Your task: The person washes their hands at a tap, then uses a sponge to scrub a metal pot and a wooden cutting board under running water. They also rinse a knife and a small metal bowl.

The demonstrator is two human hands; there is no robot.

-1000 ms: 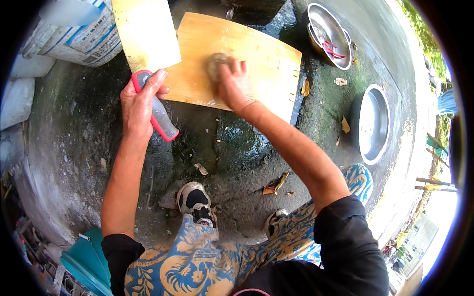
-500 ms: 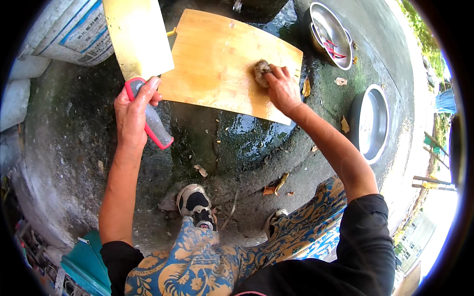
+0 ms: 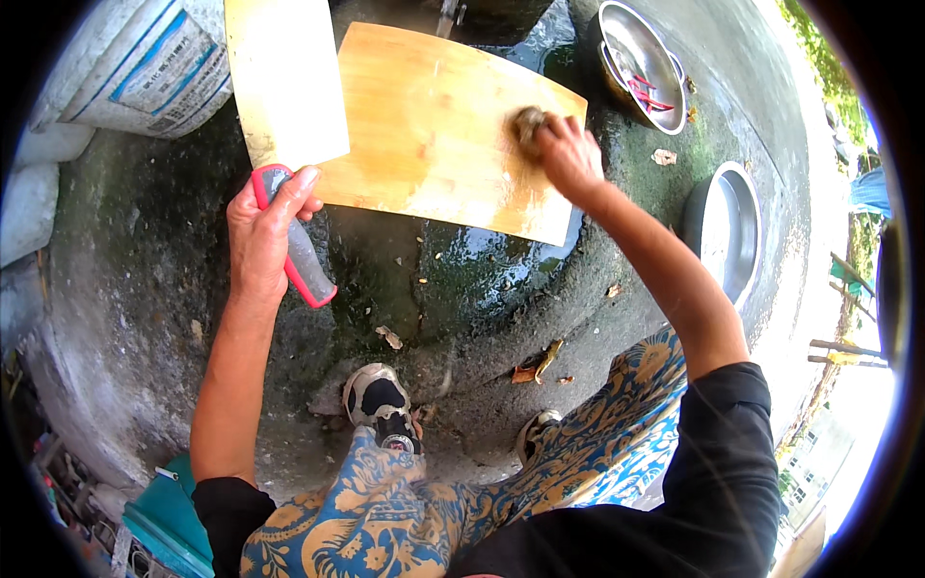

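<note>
My left hand (image 3: 260,236) is closed round the grey and red handle of a cleaver (image 3: 287,91). Its wide blade points away from me, bright with reflected light, and overlaps the left edge of a wooden cutting board (image 3: 424,125). The board lies wet and tilted above the dark, wet ground. My right hand (image 3: 575,166) grips a brownish scrubbing ball (image 3: 527,128), which presses on the right part of the board. My palm hides part of the ball, and its exact material is hard to make out.
At the far right stands a metal bowl (image 3: 665,58) with red pieces in it; nearer is a round metal pan (image 3: 696,226). A white bucket (image 3: 145,77) stands at the far left, a teal container (image 3: 173,515) at lower left. A thin stream of water (image 3: 446,17) falls beyond the board.
My right hand has slid a little to the right across the board with the scrubbing ball. The cleaver in my left hand has shifted slightly right and toward me.
</note>
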